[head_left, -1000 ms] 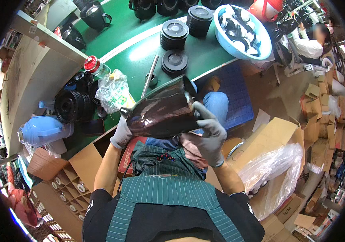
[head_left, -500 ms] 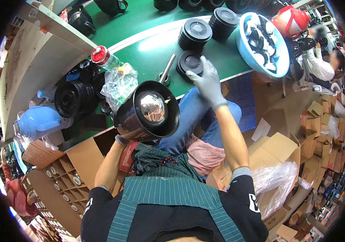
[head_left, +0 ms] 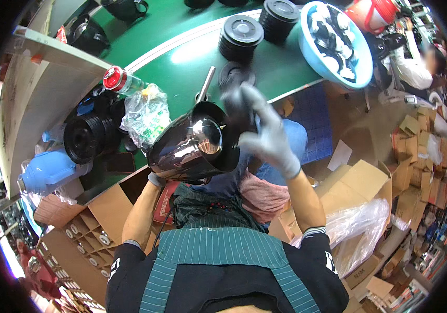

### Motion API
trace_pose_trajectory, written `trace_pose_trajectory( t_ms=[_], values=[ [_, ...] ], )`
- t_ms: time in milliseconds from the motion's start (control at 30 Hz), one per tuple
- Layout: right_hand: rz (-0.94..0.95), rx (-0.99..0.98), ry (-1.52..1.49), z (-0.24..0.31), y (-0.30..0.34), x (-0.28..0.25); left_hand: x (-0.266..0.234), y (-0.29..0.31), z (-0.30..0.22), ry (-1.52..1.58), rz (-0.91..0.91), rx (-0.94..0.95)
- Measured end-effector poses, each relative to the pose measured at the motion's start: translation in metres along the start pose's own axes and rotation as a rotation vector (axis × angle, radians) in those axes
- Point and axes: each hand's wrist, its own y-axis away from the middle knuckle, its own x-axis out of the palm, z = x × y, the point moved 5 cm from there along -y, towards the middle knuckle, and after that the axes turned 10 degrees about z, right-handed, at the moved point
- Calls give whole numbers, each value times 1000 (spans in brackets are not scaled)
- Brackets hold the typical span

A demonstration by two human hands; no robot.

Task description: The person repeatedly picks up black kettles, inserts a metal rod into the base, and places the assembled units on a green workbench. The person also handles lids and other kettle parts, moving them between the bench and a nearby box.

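My left hand is closed under a glossy black jug body, mostly hidden by it. The jug lies tilted across my lap, its open end toward the right. A mirror-like silver bulb shows inside that end. Between thumb and fingers, my grey-gloved right hand grips a round black disc, smeared by motion, at the jug's mouth. Beyond it, a low pile of similar discs sits on the green table near its edge.
Taller stacks of black discs stand farther back, beside a blue basin of black-and-white parts. A metal rod sticks up near the jug. Plastic bag, red-lidded jar and blue jug are left; open cartons right.
My right hand has drawn a black disc off the low pile and brought it back toward the jug's mouth. The left hand keeps its hold; the jug has tipped further toward the right.
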Motion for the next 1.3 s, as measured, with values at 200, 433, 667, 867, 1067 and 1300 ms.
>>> trace_pose_trajectory(
  t_ms=[200, 433, 667, 867, 1067, 1300],
  values=[
    [5, -213, 190, 27, 71, 9, 36, -16, -6, -76, 137, -130],
    [-55, -334, 248, 40, 129, 0, 95, -21, -10, -198, 307, -390],
    [-153, -340, 219, 51, 168, -7, 129, -34, -2, -295, 389, -565],
    [-233, -346, 280, 47, 183, -15, 122, -58, 3, -589, 415, -489],
    [-360, 88, -273, 12, 183, -16, 85, -58, -31, -716, 174, 77],
    [-227, 205, -568, -42, 190, -9, 247, -43, -86, -2354, 366, 935]
  ],
)
